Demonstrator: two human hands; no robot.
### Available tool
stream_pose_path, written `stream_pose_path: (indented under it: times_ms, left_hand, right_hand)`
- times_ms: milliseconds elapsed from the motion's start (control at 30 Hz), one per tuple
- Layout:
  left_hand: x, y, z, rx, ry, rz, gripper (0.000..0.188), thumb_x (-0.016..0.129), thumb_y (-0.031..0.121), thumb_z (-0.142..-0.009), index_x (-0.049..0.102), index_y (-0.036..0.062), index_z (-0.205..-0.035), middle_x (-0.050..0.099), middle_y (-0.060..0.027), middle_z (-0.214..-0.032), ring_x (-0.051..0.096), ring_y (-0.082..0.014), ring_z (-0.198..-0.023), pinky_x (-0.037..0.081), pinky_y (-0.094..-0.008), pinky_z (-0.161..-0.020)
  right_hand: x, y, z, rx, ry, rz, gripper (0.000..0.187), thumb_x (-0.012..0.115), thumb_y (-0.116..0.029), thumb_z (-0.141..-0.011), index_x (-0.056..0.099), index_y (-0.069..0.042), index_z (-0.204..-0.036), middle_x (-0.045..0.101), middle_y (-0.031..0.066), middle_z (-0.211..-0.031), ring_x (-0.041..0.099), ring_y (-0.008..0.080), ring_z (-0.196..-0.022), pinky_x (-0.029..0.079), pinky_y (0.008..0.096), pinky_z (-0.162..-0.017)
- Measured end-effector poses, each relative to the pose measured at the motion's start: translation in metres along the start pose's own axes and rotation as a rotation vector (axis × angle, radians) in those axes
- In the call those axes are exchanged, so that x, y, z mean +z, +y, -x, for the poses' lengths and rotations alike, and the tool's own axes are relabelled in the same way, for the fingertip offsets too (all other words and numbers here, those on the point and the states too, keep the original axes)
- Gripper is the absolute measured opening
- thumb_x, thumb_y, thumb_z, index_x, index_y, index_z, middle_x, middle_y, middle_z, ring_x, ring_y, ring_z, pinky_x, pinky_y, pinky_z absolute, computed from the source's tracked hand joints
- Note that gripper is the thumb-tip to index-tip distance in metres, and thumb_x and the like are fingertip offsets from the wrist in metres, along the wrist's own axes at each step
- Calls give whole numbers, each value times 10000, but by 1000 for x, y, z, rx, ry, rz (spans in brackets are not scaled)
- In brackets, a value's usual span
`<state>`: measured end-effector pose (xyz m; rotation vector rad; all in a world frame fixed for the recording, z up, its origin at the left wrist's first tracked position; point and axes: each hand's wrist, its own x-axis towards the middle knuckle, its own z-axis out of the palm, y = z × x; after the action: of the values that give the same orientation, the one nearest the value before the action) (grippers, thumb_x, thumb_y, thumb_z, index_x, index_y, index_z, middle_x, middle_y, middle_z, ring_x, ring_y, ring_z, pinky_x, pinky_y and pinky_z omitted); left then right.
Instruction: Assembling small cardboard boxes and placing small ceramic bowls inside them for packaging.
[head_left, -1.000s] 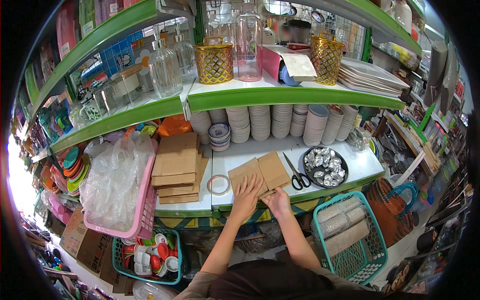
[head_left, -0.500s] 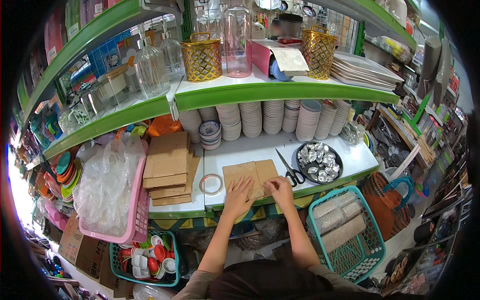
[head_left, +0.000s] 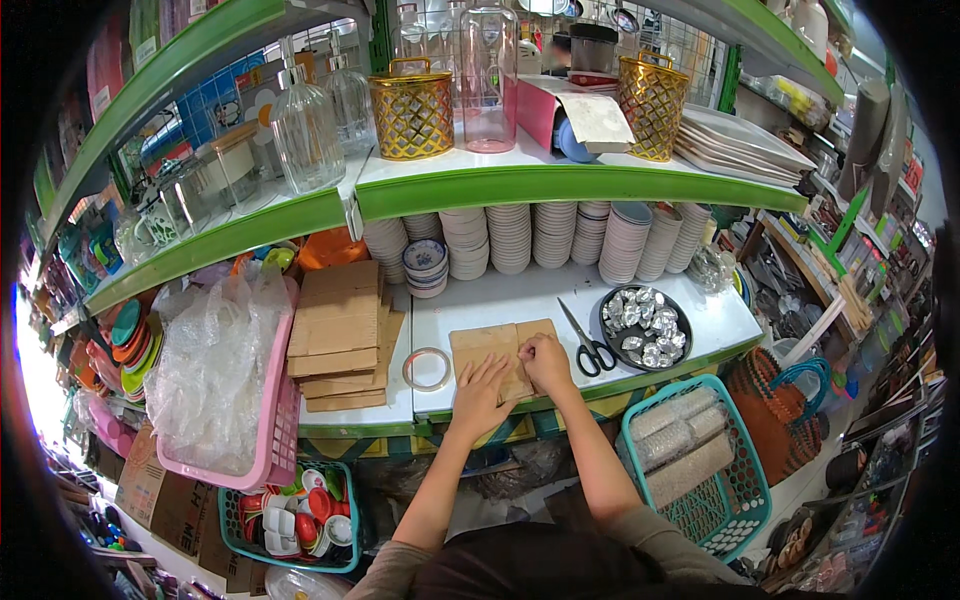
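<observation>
On the white shelf in front of me lies a flat brown cardboard piece (head_left: 482, 344) with a crease or seam running down it. My left hand (head_left: 484, 393) rests on its near left part, fingers stretched out flat. My right hand (head_left: 547, 367) is curled, its fingertips pressed together on the cardboard by the crease; anything inside the fingers is hidden. A roll of clear tape (head_left: 407, 371) lies flat just left of the cardboard. Black-handled scissors (head_left: 596, 358) sit to its right, blades pointing away.
Left stand stacked cardboard pieces (head_left: 334, 318) and a pink basket (head_left: 277, 400) of bubble wrap. Right are a black round tray (head_left: 686, 325) of foil-wrapped pieces and a teal basket (head_left: 745, 500) holding wrapped bundles. Stacked bowls (head_left: 508, 240) line the back under a green-edged shelf (head_left: 580, 184).
My right hand has slid a little away from me along the crease and curled tighter. My left hand stays flat on the cardboard. The whole view has shifted slightly.
</observation>
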<state>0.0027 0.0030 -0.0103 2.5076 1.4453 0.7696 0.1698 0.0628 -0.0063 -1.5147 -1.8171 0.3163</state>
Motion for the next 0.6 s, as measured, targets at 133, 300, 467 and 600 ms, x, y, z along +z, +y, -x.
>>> stream_pose_path:
  times_ms: [133, 300, 467, 600]
  left_hand:
    - [1, 1, -2, -9, -23, 0, 659, 651, 361, -798, 432, 109, -1366, 411, -23, -1437, 309, -213, -1367, 153, -438, -1144]
    - [1, -1, -1, -21, -10, 33, 659, 668, 353, -789, 442, 110, -1359, 412, -21, -1436, 308, -207, -1367, 154, -436, -1144]
    - [2, -1, -2, -47, -30, 45, 675, 691, 346, -771, 446, 113, -1355, 408, -8, -1439, 300, -200, -1372, 158, -432, -1145]
    - [2, -2, -1, -51, -23, 50, 673, 688, 349, -773, 444, 123, -1359, 406, -3, -1441, 296, -196, -1373, 156, -428, -1147]
  right_hand:
    - [6, 4, -23, 66, -18, -3, 51, 645, -55, -705, 685, -33, -727, 661, 137, -803, 598, 316, -867, 495, 396, -770]
    - [4, -1, -25, 67, -36, 37, 61, 630, -51, -704, 688, -35, -708, 666, 148, -797, 622, 322, -811, 512, 396, -730]
    - [-3, -6, -3, 81, -53, 52, 68, 616, -43, -696, 682, -25, -701, 654, 164, -769, 630, 335, -726, 514, 402, -676]
    - [-13, -11, 18, 10, -73, 47, 62, 613, -39, -678, 672, -22, -687, 638, 173, -730, 628, 340, -717, 511, 403, -667]
